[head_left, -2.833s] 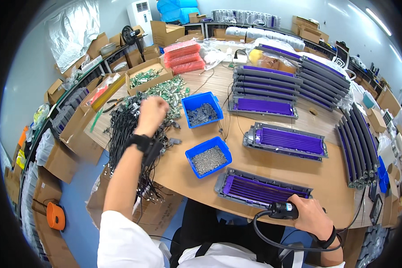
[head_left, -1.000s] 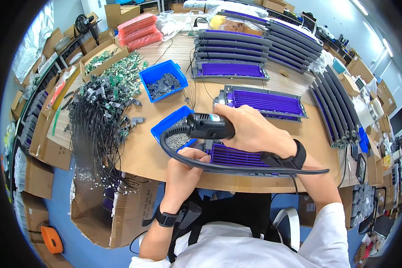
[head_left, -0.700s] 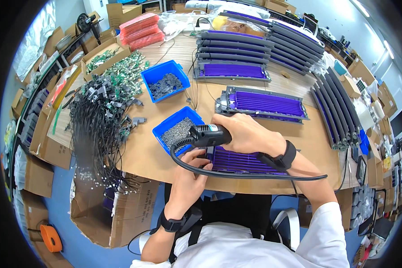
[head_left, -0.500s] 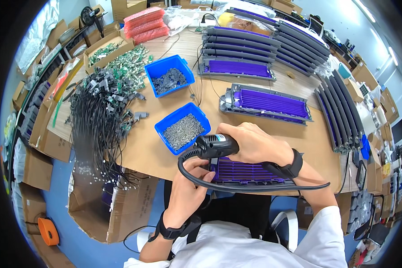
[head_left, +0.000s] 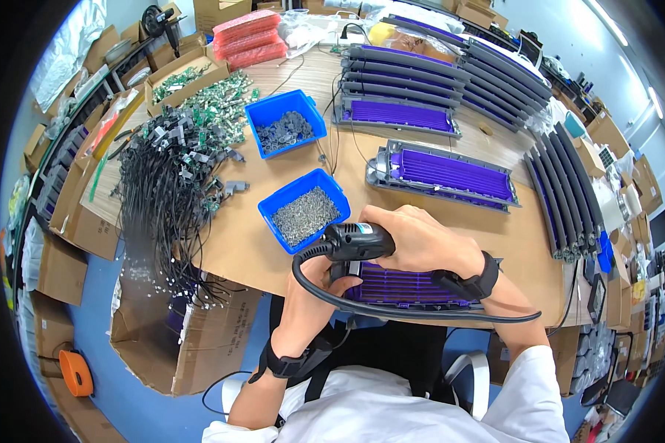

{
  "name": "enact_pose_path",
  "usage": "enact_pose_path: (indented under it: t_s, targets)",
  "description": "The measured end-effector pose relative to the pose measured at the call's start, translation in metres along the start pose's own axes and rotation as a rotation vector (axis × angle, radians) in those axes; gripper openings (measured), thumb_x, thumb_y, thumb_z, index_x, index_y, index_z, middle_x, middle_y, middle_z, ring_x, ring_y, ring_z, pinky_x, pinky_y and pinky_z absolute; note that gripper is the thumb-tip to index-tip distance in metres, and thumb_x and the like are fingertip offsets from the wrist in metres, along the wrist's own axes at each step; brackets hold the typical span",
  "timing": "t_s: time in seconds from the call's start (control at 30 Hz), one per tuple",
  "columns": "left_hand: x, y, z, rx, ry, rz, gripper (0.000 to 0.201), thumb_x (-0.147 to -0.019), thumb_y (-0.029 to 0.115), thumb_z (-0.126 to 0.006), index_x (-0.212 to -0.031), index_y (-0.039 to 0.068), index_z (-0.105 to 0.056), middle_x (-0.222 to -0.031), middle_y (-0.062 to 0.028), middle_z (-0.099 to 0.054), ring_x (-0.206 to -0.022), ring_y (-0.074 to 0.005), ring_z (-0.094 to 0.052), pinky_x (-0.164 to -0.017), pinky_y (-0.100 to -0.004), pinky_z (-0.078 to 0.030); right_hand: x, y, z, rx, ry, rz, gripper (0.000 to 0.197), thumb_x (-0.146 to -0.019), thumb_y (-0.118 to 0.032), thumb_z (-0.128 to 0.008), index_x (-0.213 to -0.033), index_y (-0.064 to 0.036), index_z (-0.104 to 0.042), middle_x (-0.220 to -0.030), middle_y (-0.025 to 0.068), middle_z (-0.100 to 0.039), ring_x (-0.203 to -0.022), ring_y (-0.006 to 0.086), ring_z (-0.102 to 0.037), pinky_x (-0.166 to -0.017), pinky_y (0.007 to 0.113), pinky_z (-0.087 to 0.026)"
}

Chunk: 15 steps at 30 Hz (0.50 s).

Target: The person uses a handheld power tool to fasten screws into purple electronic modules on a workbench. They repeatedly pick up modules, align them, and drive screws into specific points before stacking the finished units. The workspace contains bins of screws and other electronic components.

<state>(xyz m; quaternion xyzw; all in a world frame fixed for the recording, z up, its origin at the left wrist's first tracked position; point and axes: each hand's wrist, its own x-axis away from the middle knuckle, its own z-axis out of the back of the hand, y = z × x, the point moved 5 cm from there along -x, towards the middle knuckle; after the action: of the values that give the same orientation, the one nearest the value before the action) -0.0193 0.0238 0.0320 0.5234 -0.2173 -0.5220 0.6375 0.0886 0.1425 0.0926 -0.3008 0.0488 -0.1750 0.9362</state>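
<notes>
My right hand is wrapped round a black electric screwdriver, which lies nearly level above the left end of a purple slatted panel with a dark frame. The tool's tip is hidden. My left hand holds that same end of the panel, its thumb on the near side and its other fingers mostly behind the tool. A thick black cord loops from the screwdriver across my left hand and along the panel's front edge. Just beyond my left hand stands a blue bin of small metal screws.
Another blue bin holds small dark grey parts. A similar purple panel lies beyond my right hand. Stacked panels fill the back and right. Black cables and green circuit boards heap up at left, above an open carton.
My left hand has shifted slightly forward, and its fingers have moved farther under the screwdriver. My right hand keeps its hold in nearly the same place. The whole view has tilted a little.
</notes>
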Motion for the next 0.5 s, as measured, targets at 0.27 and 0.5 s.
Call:
enact_pose_path:
  t_s: [0.27, 0.5]
  targets:
    - [0.0, 0.003, 0.003, -0.039, 0.014, -0.038, 0.031, -0.071, 0.0, -0.076, -0.1, -0.001, -0.064, -0.078, -0.0127, -0.064, -0.066, -0.0222, -0.06, -0.06, -0.0324, -0.047, 0.001, 0.001, 0.001, 0.004, 0.003, -0.004, 0.044, -0.07, -0.011, -0.076, -0.107, -0.0041, -0.053, -0.081, 0.0189, -0.065, -0.081, 0.0398, -0.063, -0.07, 0.043, -0.048]
    - [-0.005, -0.001, -0.006, 0.05, -0.062, -0.124, 0.035, -0.069, -0.009, -0.076, -0.101, -0.001, -0.064, -0.088, -0.0066, -0.064, -0.092, -0.0163, -0.065, -0.073, -0.0297, -0.054, -0.001, 0.008, -0.002, -0.005, -0.029, -0.011, 0.046, -0.069, -0.007, -0.074, -0.11, -0.0011, -0.054, -0.084, 0.0224, -0.066, -0.083, 0.041, -0.064, -0.071, 0.045, -0.05]
